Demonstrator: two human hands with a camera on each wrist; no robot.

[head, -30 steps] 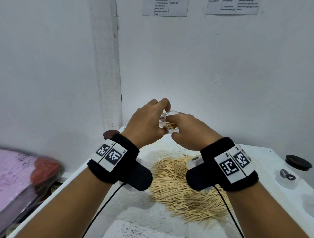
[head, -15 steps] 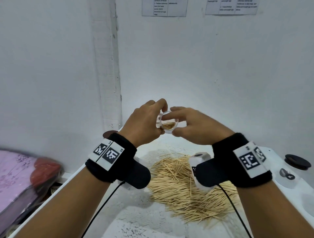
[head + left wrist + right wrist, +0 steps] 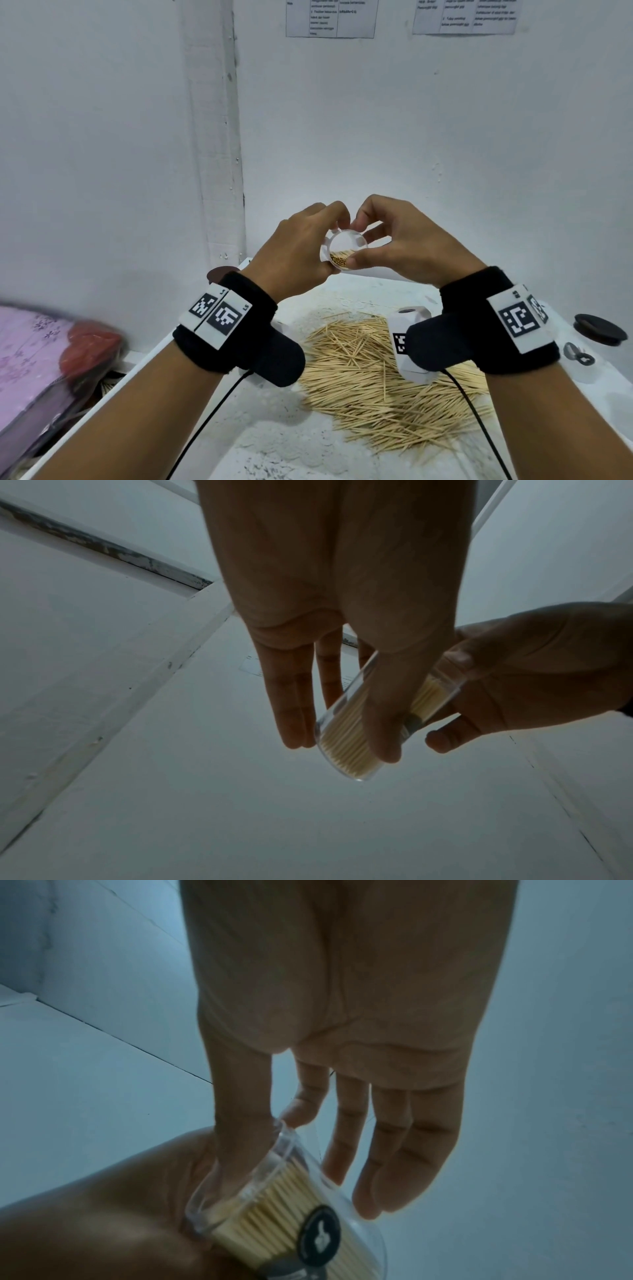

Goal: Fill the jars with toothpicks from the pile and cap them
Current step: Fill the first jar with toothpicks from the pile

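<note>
With my left hand [image 3: 294,246] gripping the jar [image 3: 343,249] above the pile [image 3: 387,377] and my right hand [image 3: 407,246] pinching its rim, tilting further risks spilling its toothpicks [image 3: 340,259].

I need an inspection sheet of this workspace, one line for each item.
Surface: white table, powdery patches.
Job's things: clear jar part-filled with toothpicks, held above the table; toothpick pile loose on the table; dark cap at right.
Clutter: pink cloth, red thing beside the table.
Grippers: left hand grips the jar; right hand pinches its rim.
Cables: black wrist cable under each forearm.
Surroundings: white wall, two papers.
</note>
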